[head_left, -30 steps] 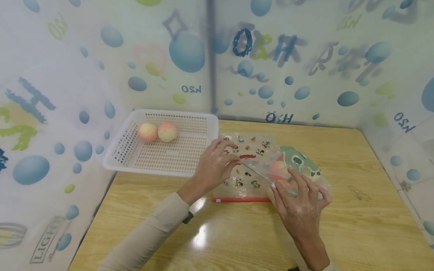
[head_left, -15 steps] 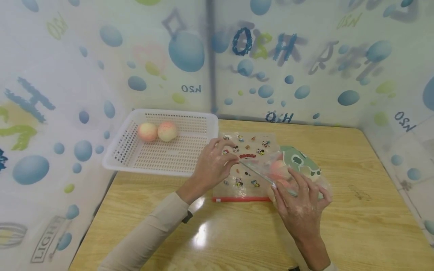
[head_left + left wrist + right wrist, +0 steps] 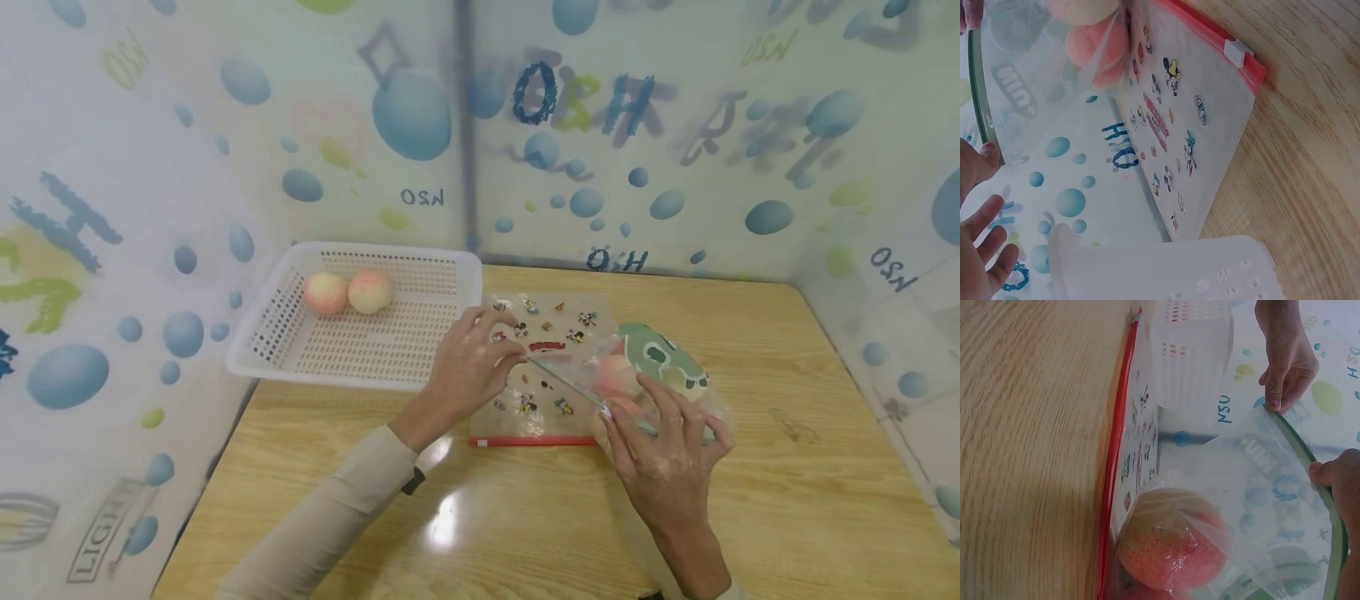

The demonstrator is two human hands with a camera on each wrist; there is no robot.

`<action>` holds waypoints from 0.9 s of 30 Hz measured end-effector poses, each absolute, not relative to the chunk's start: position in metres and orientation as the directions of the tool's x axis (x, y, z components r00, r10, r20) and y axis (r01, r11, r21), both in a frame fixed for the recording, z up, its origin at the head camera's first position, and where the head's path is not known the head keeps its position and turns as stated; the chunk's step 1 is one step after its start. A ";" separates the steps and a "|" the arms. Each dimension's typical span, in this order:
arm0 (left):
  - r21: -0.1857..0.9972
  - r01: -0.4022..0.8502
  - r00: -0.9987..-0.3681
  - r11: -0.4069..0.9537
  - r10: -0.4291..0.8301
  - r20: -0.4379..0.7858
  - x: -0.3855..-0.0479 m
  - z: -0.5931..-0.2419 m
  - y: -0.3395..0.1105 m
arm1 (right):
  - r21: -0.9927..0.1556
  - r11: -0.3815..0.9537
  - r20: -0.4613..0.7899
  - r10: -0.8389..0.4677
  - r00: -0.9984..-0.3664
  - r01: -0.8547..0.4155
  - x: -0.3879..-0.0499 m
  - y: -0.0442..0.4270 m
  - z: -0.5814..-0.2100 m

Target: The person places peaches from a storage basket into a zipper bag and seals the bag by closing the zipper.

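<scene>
Green zip strip [image 3: 1297, 442] along the edge of a clear bag [image 3: 651, 354] is what both hands are on. Left hand [image 3: 467, 365] has the far end pinched between thumb and finger, other fingers loose and spread. Right hand [image 3: 667, 446] pinches it further along, thumb on the strip, remaining fingers bent over the bag. There's a small whitish bit at the right fingertips, could be a slider, too tiny to tell.

If the idea is working along that zip, I'd keep the left pinch firm and the strip straight and taut, and press evenly with the right so nothing skips. Don't yank: at least two peaches sit low in the bag (the easiest to see is this peach [image 3: 1172, 544]), and the film's already creased over them.

The bag is right of centre on the table [image 3: 525, 533], overlapping the cartoon-print bag [image 3: 536, 423] in the head view. White basket [image 3: 360, 384] with two more peaches [image 3: 371, 292] is over to the left.

Compared with a second ago? Barely anything. Left hand maybe a hair further left, right hand same spot, basket and peaches unmoved.
</scene>
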State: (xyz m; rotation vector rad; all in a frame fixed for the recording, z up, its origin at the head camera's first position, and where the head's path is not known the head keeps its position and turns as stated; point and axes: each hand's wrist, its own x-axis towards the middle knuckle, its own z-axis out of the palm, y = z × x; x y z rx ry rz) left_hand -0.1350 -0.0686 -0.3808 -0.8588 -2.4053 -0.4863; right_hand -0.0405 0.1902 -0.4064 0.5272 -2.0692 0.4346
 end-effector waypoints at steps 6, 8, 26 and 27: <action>0.137 0.654 -0.653 0.744 0.463 0.599 -0.135 -0.383 -0.068 | -0.104 0.846 0.849 -0.199 -0.489 -0.524 -0.040 0.190 -0.407; 0.130 0.647 -0.651 0.751 0.456 0.607 -0.135 -0.383 -0.068 | -0.105 0.845 0.849 -0.198 -0.490 -0.524 -0.040 0.190 -0.408; 0.146 0.565 -0.707 0.812 0.385 0.593 -0.134 -0.389 -0.068 | -0.088 0.854 0.867 -0.188 -0.461 -0.513 -0.043 0.191 -0.409; 0.147 0.562 -0.710 0.814 0.384 0.590 -0.134 -0.389 -0.068 | -0.087 0.856 0.867 -0.187 -0.461 -0.510 -0.042 0.191 -0.409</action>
